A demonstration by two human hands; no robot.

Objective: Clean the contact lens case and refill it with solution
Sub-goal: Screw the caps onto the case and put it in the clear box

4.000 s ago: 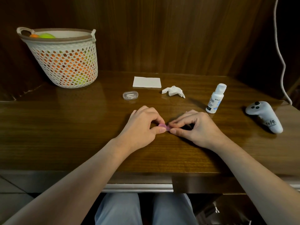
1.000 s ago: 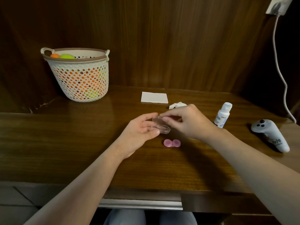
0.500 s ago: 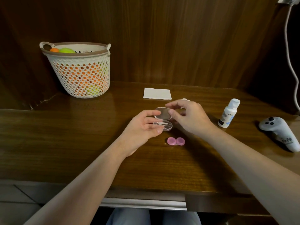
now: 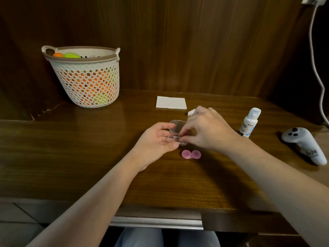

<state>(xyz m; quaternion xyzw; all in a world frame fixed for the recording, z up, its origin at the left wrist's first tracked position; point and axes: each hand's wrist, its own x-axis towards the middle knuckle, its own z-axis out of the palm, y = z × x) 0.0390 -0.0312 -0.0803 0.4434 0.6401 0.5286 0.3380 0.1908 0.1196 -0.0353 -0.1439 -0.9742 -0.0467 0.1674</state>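
While your left hand (image 4: 156,141) cradles the clear box (image 4: 177,132) with its lid up, your right hand (image 4: 206,131) pinches at something small inside, tweezers I'd guess. Pink lens case (image 4: 191,154) sits closed on the desk (image 4: 89,157) just below; next it needs opening, solution bottle (image 4: 249,122) nearby.

Pink lens case (image 4: 191,154), white bottle (image 4: 248,124), white honeycomb-holed basket (image 4: 87,81), brown wood-grain table (image 4: 71,148)
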